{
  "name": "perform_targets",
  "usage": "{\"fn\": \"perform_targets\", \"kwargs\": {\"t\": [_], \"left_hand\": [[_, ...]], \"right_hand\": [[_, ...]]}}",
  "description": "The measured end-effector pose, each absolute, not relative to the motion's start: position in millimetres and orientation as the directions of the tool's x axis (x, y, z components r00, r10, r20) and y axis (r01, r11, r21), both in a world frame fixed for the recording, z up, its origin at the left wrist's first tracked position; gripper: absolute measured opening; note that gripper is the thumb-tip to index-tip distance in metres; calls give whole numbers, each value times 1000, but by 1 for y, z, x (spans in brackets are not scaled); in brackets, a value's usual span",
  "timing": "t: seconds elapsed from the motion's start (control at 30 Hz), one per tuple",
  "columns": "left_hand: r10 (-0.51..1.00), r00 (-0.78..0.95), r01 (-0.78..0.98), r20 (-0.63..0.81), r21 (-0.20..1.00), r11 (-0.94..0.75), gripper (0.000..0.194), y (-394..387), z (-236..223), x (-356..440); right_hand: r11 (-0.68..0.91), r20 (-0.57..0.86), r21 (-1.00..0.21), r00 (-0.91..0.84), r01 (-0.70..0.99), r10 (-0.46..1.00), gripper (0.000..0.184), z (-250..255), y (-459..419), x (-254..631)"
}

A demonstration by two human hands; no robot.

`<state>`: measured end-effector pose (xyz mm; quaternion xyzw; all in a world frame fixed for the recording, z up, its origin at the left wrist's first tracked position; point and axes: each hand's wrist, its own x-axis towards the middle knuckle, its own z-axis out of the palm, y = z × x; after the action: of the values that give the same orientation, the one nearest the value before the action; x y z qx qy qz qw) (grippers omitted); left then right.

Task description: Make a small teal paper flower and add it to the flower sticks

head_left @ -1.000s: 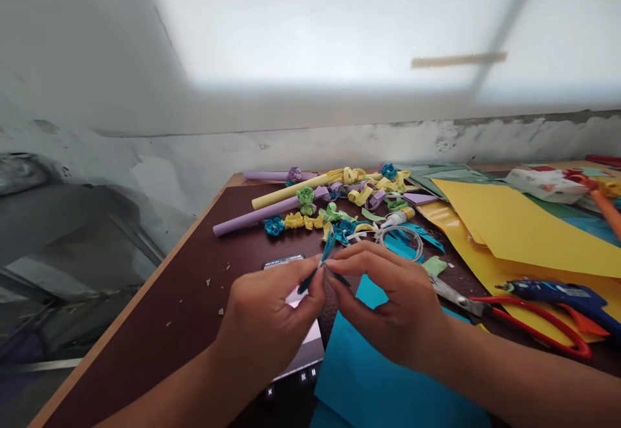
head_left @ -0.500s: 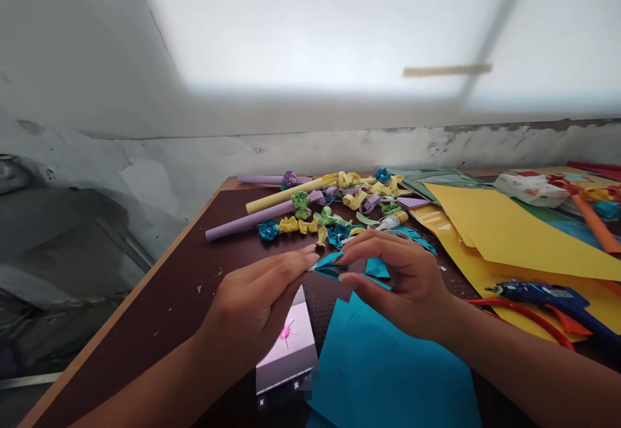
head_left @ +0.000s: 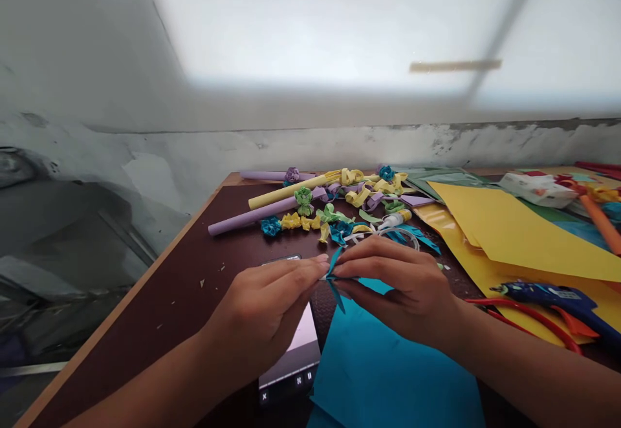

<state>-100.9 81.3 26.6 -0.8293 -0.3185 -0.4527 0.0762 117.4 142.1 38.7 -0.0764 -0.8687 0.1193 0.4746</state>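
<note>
My left hand (head_left: 264,308) and my right hand (head_left: 402,289) meet fingertip to fingertip over the dark brown table (head_left: 184,286). Between them both pinch a small folded piece of teal paper (head_left: 334,271), its points sticking up and down. Under my right wrist lies a large teal paper sheet (head_left: 388,376). A phone (head_left: 294,360) with a lit screen lies under my left hand, mostly covered.
Rolled paper tubes (head_left: 264,211), several small paper flowers (head_left: 303,198) and curled strips lie behind the hands. Yellow sheets (head_left: 514,231), a blue glue gun (head_left: 553,299), red-handled scissors (head_left: 528,328) and a tape ring (head_left: 400,237) are to the right. The table's left edge drops off.
The teal piece lay flat between my fingertips half a second ago; now it stands turned on edge, and my hands have closed tighter on it.
</note>
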Motion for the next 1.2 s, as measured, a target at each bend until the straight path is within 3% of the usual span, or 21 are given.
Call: {"fn": "perform_targets", "kwargs": {"t": [0.27, 0.4, 0.6, 1.2], "left_hand": [[501, 356, 626, 789, 197, -754, 18, 80, 25, -99], [532, 257, 610, 807, 292, -737, 13, 81, 29, -95], [507, 190, 538, 841, 342, -770, 17, 76, 33, -95], [589, 120, 448, 799, 486, -751, 20, 74, 32, -90]], "right_hand": [[961, 803, -270, -536, 63, 260, 15, 39, 137, 115], [944, 786, -321, -533, 80, 313, 14, 38, 138, 115], [904, 840, -422, -402, -61, 365, 22, 36, 135, 111], [917, 808, -397, -487, -37, 330, 26, 34, 134, 114]]}}
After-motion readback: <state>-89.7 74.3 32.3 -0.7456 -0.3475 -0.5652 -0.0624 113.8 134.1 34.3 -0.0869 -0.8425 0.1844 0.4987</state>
